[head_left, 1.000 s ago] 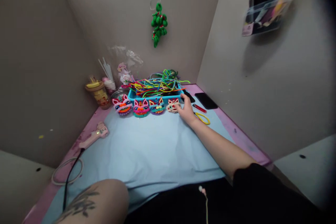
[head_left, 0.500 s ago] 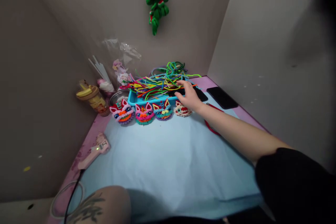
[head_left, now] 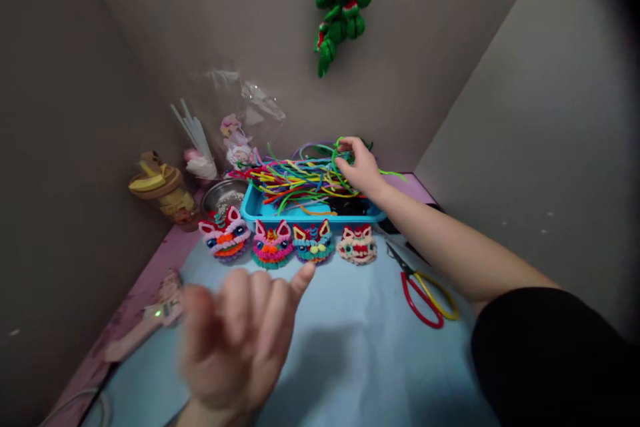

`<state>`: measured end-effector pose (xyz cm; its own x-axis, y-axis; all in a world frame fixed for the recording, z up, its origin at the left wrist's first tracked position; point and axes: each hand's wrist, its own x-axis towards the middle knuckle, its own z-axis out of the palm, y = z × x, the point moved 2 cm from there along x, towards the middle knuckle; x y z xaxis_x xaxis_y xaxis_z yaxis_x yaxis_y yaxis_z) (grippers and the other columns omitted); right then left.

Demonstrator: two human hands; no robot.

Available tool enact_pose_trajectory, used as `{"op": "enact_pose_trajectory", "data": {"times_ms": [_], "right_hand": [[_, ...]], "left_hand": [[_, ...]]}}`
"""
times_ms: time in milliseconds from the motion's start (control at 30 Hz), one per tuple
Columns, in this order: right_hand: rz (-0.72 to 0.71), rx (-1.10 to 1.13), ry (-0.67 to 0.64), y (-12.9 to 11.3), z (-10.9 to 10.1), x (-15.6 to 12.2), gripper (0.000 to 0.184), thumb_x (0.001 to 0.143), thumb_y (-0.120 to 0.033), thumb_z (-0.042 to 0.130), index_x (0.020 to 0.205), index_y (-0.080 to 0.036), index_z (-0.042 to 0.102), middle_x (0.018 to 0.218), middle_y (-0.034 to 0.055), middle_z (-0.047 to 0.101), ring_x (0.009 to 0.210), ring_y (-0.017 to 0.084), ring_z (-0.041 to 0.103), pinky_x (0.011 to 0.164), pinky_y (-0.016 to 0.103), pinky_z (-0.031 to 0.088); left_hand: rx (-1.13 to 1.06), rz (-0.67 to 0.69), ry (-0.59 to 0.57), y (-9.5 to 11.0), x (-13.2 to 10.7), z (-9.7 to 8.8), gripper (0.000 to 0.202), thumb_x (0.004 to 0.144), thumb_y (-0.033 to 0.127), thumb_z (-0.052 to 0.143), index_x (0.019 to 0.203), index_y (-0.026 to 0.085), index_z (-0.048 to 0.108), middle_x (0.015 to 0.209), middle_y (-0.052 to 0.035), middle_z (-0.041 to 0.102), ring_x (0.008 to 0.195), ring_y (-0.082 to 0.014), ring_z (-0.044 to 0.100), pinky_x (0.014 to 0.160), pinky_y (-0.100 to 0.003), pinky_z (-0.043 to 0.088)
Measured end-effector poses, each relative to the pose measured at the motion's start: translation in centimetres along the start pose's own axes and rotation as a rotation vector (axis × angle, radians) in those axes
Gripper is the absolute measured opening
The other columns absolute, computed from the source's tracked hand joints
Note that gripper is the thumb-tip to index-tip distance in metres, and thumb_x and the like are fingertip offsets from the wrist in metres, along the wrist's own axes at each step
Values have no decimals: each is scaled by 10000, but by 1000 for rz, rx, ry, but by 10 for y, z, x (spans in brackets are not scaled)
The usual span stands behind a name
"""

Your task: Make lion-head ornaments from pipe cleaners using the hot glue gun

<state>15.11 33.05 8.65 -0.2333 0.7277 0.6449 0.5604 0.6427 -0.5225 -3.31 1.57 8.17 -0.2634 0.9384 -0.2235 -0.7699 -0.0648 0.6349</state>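
At the back of the tray, my right hand (head_left: 360, 163) has its fingers curled around a bright green pipe cleaner (head_left: 335, 155), which bends past the fingertips. Below it, the blue tray (head_left: 315, 219) bears a tangled heap of multicoloured pipe cleaners (head_left: 295, 177). My left hand (head_left: 240, 340) is raised over the near part of the table, blurred and holding nothing. Its thumb and little finger stand apart while the middle fingers are bent. Several fuzzy lion-head figures, among them a teal one (head_left: 313, 243) and a cream one (head_left: 357, 245), sit in a row before the tray.
Scissors (head_left: 423, 290) with red and yellow handles lie at right. On the left are a pink glue gun (head_left: 145, 327) with a cord, a metal bowl (head_left: 225, 193) and a brown-and-yellow cup (head_left: 167, 190). Green knitted decorations (head_left: 345, 3) hang on the back wall.
My right hand has moved farther back over the heap and closed on a green pipe cleaner. My left hand has come up into view, and the scissors now show more fully.
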Motion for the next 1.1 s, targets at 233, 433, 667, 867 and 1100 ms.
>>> {"op": "enact_pose_trajectory", "data": {"times_ms": [233, 433, 667, 867, 1100], "right_hand": [[-117, -41, -194, -22, 16, 32, 196, 799, -191, 468, 965, -163, 567, 930, 70, 598, 885, 194, 550, 831, 346, 429], [-303, -273, -613, -35, 57, 19, 302, 755, -179, 572, 1055, -154, 566, 1057, 113, 573, 1033, 247, 495, 897, 373, 399], [-217, -393, -736, -20, 96, 13, 518, 657, -254, 698, 1121, -152, 492, 1164, 160, 523, 1093, 290, 481, 880, 394, 420], [-155, -492, -743, -14, 110, 19, 509, 685, -230, 644, 1163, -158, 487, 1114, 168, 584, 1027, 306, 539, 804, 372, 450], [-11, -264, -851, -19, 93, 26, 333, 685, -213, 597, 1017, -190, 583, 936, 59, 669, 795, 209, 620, 668, 260, 460]], "left_hand": [[324, 36, 119, -46, 60, 13, 289, 451, 55, 806, 675, 176, 670, 1266, -64, 520, 1066, -222, 531, 743, -216, 455], [273, -96, 240, -44, 60, -5, 233, 482, 151, 826, 610, 127, 633, 1051, -103, 656, 699, -122, 607, 621, -197, 465], [105, -211, 345, -35, 66, -5, 342, 568, 85, 762, 879, 143, 632, 895, -69, 674, 702, -137, 648, 589, -178, 523], [-57, -390, 388, -38, 70, -8, 270, 743, 28, 569, 997, 121, 577, 795, -65, 652, 610, -114, 634, 552, -198, 533], [-117, -459, 392, -43, 70, -12, 193, 819, 73, 495, 998, 127, 543, 701, -20, 597, 497, -63, 561, 470, -159, 485]]}}
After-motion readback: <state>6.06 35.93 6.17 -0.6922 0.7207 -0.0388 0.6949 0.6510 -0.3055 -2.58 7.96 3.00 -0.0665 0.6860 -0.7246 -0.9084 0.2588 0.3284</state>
